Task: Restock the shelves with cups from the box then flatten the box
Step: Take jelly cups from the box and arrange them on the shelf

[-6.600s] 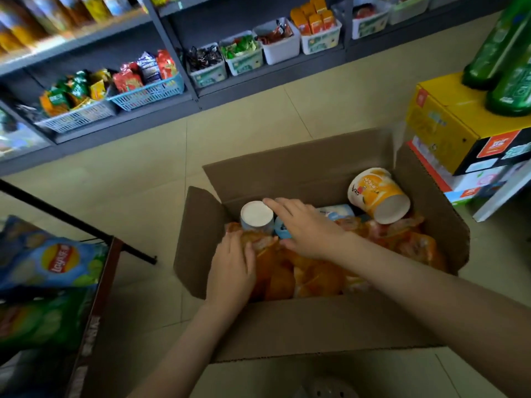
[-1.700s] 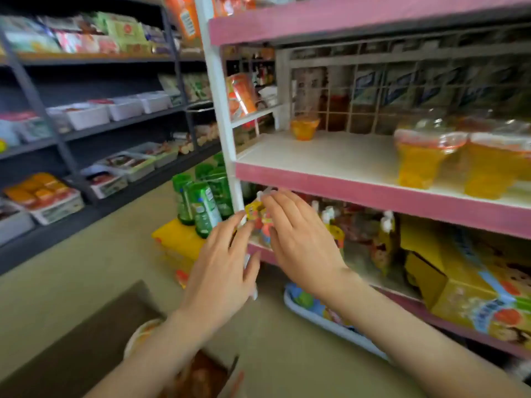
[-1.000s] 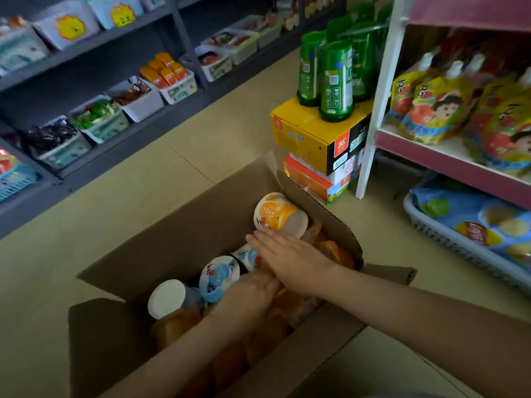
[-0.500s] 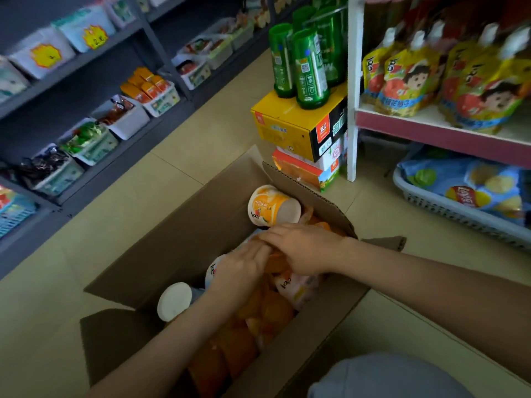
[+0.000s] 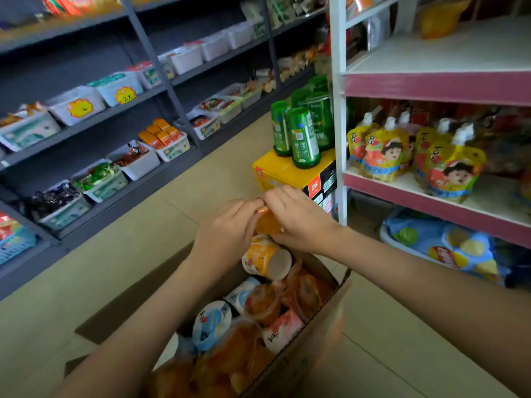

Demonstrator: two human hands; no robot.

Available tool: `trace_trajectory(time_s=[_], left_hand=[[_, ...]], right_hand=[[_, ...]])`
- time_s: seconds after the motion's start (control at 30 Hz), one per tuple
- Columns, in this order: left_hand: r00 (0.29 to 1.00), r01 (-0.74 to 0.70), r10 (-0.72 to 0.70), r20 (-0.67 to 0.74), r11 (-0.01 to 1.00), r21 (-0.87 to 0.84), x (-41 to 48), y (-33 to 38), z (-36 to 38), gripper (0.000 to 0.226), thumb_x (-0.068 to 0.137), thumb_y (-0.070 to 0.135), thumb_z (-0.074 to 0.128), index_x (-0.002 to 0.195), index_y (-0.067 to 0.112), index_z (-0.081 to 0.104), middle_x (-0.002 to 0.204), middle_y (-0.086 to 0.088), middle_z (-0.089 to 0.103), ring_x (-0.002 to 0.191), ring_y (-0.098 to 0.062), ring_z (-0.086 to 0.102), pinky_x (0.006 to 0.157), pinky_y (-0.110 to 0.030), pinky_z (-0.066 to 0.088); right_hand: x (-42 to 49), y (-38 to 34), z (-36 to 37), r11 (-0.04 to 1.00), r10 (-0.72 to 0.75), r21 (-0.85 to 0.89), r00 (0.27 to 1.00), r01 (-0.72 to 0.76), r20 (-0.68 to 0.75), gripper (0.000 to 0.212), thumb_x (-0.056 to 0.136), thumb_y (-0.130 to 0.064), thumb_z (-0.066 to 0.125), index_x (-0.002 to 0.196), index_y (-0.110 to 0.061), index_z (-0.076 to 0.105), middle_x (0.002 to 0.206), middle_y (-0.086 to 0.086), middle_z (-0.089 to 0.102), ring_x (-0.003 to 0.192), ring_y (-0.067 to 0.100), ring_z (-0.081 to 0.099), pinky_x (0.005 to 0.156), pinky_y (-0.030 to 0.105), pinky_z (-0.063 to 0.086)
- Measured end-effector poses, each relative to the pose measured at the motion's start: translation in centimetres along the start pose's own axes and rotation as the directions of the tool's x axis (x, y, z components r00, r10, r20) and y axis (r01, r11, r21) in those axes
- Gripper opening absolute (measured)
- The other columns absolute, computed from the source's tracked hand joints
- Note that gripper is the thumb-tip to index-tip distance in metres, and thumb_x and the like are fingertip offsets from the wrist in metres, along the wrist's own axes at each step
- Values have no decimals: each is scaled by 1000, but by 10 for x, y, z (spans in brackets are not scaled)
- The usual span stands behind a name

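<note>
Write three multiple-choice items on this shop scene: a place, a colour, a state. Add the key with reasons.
1. The green bottles stand: A. on the yellow carton; B. in a tray; C. on the floor.
2. The shelf edge is: A. blue; B. pink; C. black.
3. The orange cup is: A. on a shelf; B. on the floor; C. held by left hand and right hand.
1 A: bases rest on the carton. 2 B: a pink band fronts it. 3 C: both hands grip it.
</note>
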State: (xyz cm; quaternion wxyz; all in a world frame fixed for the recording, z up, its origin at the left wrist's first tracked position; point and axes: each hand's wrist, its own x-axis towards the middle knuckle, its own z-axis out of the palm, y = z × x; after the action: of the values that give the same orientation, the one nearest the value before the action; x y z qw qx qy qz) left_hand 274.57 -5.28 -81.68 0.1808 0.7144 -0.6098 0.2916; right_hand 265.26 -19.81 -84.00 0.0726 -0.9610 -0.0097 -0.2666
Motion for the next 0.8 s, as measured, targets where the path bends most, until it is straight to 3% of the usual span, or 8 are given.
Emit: trace_trajectory(time_s=[0.1, 0.13, 0.2, 0.3, 0.47, 0.57, 0.67, 0.8], left_hand=[[992, -46, 58, 116, 994, -102, 34, 4, 1, 48, 85, 32, 56, 128, 12, 47, 126, -5, 53, 115, -21, 49, 98, -28, 39], [989, -55, 67, 131, 994, -98, 47, 7, 3, 58, 80, 33, 61, 131, 11, 44, 129, -5, 48, 118, -21, 45, 102, -26, 33], [993, -64, 68, 92, 997, -43, 76, 16, 9, 67, 74, 33, 67, 130, 11, 39, 129, -6, 45, 118, -23, 42, 100, -31, 36], [989, -136, 137, -60, 991, 14, 124, 32, 17, 59, 78, 29, 67, 125, 6, 39, 119, -15, 56, 112, -26, 47, 100, -34, 39], [940, -248, 253, -228, 967, 52, 194, 60, 20, 72, 60, 19, 83, 119, 3, 43, 112, -17, 62, 108, -26, 49, 98, -33, 41], [925, -281, 288, -246, 957, 63, 232, 67, 26, 72, 60, 20, 85, 117, 3, 46, 110, -15, 62, 104, -28, 59, 93, -34, 47], [922, -282, 284, -262, 958, 49, 264, 71, 33, 68, 58, 18, 84, 116, 1, 53, 110, -13, 62, 104, -27, 60, 91, -32, 49], [955, -218, 206, -214, 975, -35, 298, 73, 51, 66, 58, 21, 86, 115, 4, 57, 110, -9, 63, 104, -26, 61, 78, -30, 54]], right_hand=[[2, 29, -39, 998, 28, -46, 998, -31, -52, 56, 61, -20, 79, 107, -2, 55, 100, 13, 57, 94, 33, 53, 80, 40, 41], [3, 38, -52, 997, 31, -66, 997, -36, -68, 57, 61, -19, 79, 109, -2, 55, 101, 13, 57, 95, 33, 53, 81, 37, 39], [4, 54, -80, 992, 25, -116, 994, -38, -107, 57, 61, -20, 79, 109, -3, 55, 102, 13, 58, 95, 32, 53, 83, 36, 38], [2, 79, -116, 981, 32, -182, 985, -63, -168, 57, 63, -19, 79, 113, -5, 54, 106, 11, 59, 98, 30, 55, 87, 34, 37], [-2, 119, -170, 950, 36, -293, 969, -109, -244, 65, 67, -22, 82, 122, -9, 49, 117, 8, 58, 106, 27, 53, 94, 33, 37], [4, 140, -192, 936, 78, -306, 949, -175, -306, 62, 69, -25, 81, 121, -7, 52, 116, 9, 59, 106, 28, 55, 93, 33, 37], [11, 159, -209, 923, 115, -310, 931, -229, -346, 53, 76, -37, 67, 118, -7, 54, 113, 9, 60, 105, 26, 55, 91, 35, 42], [25, 185, -222, 866, 228, -371, 926, -335, -302, 55, 75, -22, 73, 124, -12, 50, 121, 6, 55, 114, 26, 51, 95, 34, 39]])
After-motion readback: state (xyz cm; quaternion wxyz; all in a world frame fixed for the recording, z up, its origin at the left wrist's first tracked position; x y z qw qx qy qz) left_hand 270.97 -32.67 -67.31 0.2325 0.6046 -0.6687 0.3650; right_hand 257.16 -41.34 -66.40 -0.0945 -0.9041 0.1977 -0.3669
